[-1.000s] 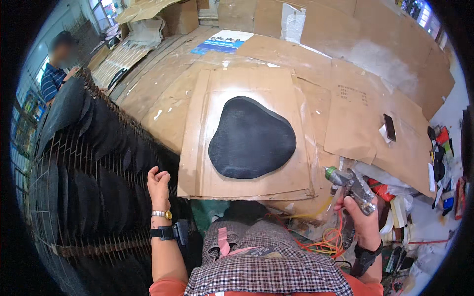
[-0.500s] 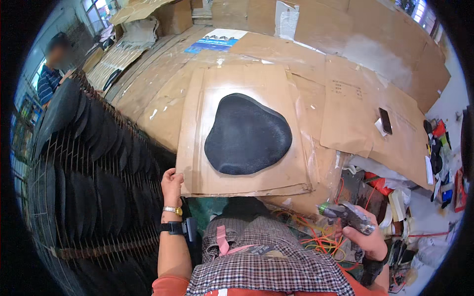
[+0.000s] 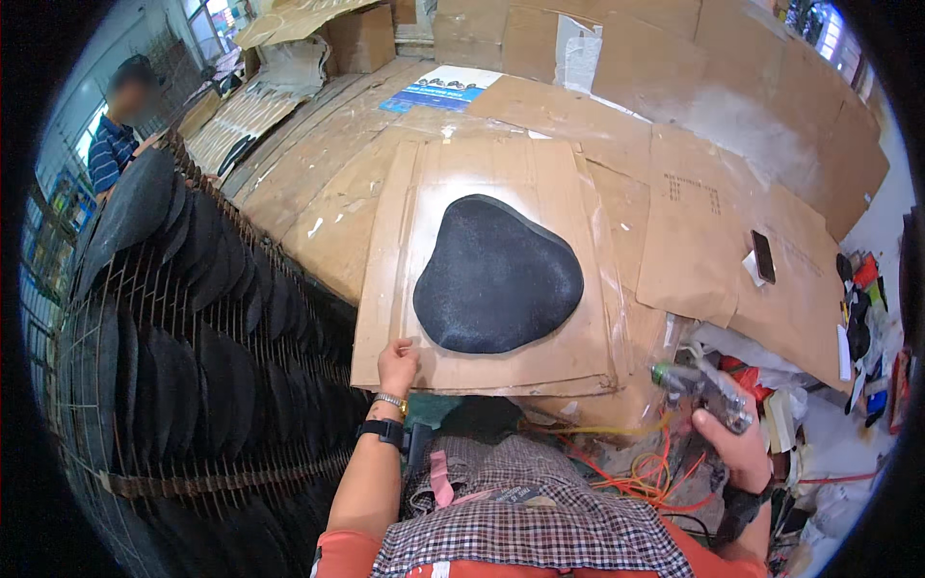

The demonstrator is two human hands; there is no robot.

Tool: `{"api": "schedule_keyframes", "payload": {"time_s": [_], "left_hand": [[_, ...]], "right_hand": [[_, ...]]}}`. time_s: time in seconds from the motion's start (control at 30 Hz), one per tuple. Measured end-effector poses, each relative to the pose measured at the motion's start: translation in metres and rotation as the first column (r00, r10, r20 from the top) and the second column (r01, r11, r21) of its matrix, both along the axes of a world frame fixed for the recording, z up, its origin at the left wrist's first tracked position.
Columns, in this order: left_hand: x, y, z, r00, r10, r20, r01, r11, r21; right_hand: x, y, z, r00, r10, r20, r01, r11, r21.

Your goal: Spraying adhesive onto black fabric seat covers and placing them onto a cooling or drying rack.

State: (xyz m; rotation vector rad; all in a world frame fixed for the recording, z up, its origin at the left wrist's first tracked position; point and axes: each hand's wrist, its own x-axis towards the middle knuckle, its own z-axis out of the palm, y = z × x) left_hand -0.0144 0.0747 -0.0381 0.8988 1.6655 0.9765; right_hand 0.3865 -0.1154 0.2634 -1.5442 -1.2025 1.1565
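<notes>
A flat black pad (image 3: 498,275), rounded and three-lobed, lies on a square cardboard sheet (image 3: 568,371) in front of me. My left hand (image 3: 398,366) is over the sheet's near left part, a little short of the pad. Its fingers are loosely bent, with nothing visible in them. At the lower right, my right hand (image 3: 737,445) is closed around a metal spray gun (image 3: 718,400) with a green part at its front. The gun points up and left, away from the pad, and looks slightly blurred.
A wire rack (image 3: 193,472) packed with similar black pads stands at my left. Cardboard (image 3: 540,111) covers the table and rises behind it. A phone (image 3: 763,256) lies at the right. Orange hoses (image 3: 641,491) hang below the table edge. Another person (image 3: 111,144) is far left.
My left hand has let go of the sheet's left edge and moved right, over the sheet. The pad appears slightly turned. My right hand still holds the spray gun; the view has shifted slightly.
</notes>
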Motion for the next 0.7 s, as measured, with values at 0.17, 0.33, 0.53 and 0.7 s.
{"api": "schedule_keyframes", "payload": {"time_s": [0.17,0.33,0.53,0.7], "left_hand": [[0.027,0.023,0.0,0.966,-0.067,-0.249,0.086,0.994,0.065],[0.047,0.029,0.018,0.882,-0.072,-0.465,0.124,0.989,0.083],[0.061,0.034,0.022,0.799,-0.062,-0.599,0.115,0.992,0.052],[0.065,0.034,0.02,0.775,-0.041,-0.631,0.104,0.993,0.063]], "right_hand": [[0.021,-0.008,0.001,0.969,0.144,0.202,-0.146,0.989,-0.006],[0.006,0.025,0.003,1.0,0.004,-0.014,-0.002,0.993,0.117],[0.033,-0.009,0.0,0.918,0.281,0.28,-0.316,0.945,0.087],[0.036,-0.043,-0.023,0.981,-0.168,-0.1,0.173,0.984,0.044]]}}
